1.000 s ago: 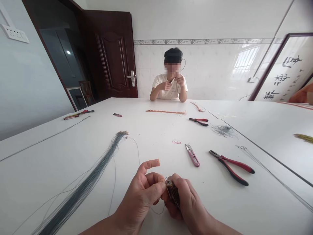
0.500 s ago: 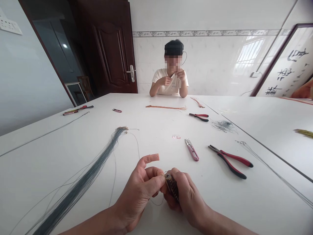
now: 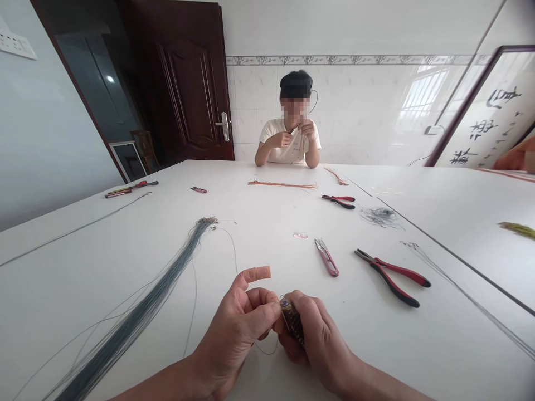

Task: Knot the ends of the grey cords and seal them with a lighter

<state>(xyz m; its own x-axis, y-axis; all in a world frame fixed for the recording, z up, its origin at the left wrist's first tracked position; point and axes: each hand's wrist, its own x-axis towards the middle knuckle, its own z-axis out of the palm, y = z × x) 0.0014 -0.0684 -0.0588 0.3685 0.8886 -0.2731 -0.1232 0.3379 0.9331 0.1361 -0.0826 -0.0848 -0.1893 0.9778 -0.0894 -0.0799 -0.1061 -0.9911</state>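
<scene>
My right hand (image 3: 320, 340) is wrapped round a small dark hand-held device (image 3: 293, 324) with a patterned body and a round metal part at its tip. Thumb and fingertips of my left hand (image 3: 244, 323) pinch close together at that tip, its index finger raised and wearing an orange-tan covering. A thin grey line (image 3: 267, 353) loops below the two hands and seems to run into the left pinch. A tiny wire loop (image 3: 282, 297) sticks up at the device's tip. What lies between the fingertips is mostly hidden.
Left lies a long bundle of grey-green lines (image 3: 167, 281) with small brassy ends. Pink thread snips (image 3: 327, 259) and red-black pliers (image 3: 393, 275) lie to the right. Further off are smaller pliers (image 3: 339, 200), tangled line (image 3: 381, 216) and orange strands (image 3: 284, 184). A person (image 3: 288, 139) sits opposite.
The view has shifted slightly. Both hands keep nearly the same pose at the device's tip, and the things on the table stay where they were.
</scene>
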